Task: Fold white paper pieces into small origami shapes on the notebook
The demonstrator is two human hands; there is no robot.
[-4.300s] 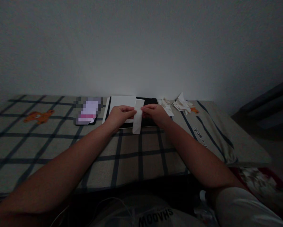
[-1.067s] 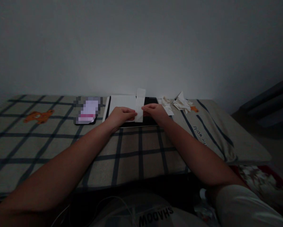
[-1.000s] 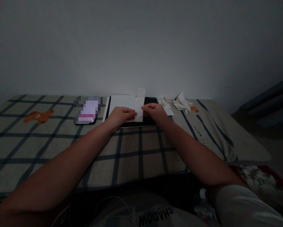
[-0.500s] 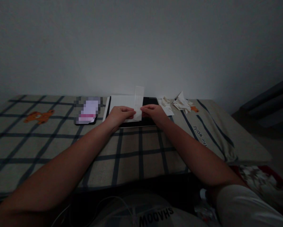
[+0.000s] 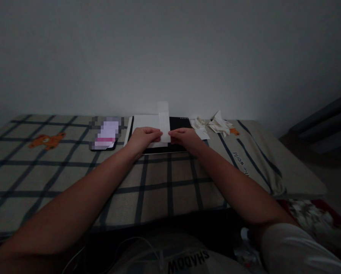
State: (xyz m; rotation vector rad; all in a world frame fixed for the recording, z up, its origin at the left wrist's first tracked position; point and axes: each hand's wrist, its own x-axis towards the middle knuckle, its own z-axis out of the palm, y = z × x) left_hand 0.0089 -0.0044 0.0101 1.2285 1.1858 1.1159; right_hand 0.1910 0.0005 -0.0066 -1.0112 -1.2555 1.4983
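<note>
A narrow strip of white paper (image 5: pixel 164 118) stands upright between my hands, its top reaching above the far edge of the bed. My left hand (image 5: pixel 144 139) pinches its left edge near the bottom. On the opposite edge, my right hand (image 5: pixel 184 136) pinches it between thumb and fingers. Behind and below the strip lies a white sheet (image 5: pixel 146 123) on a black notebook or folder (image 5: pixel 178 122), whose right part shows dark. The curled fingers of both hands are partly hidden.
A phone (image 5: pixel 107 133) with a lit, blurred screen lies to the left on the checked bedcover (image 5: pixel 73 182). Crumpled paper pieces (image 5: pixel 220 123) lie to the right. A pale wall (image 5: pixel 170 57) rises behind. Lower right, a red container (image 5: pixel 324 207) holds white scraps beside a clear plastic bottle (image 5: pixel 246 247).
The paper strip has shifted slightly left and up, and its lower end sits higher. Both hands keep their pinch and have barely moved.
</note>
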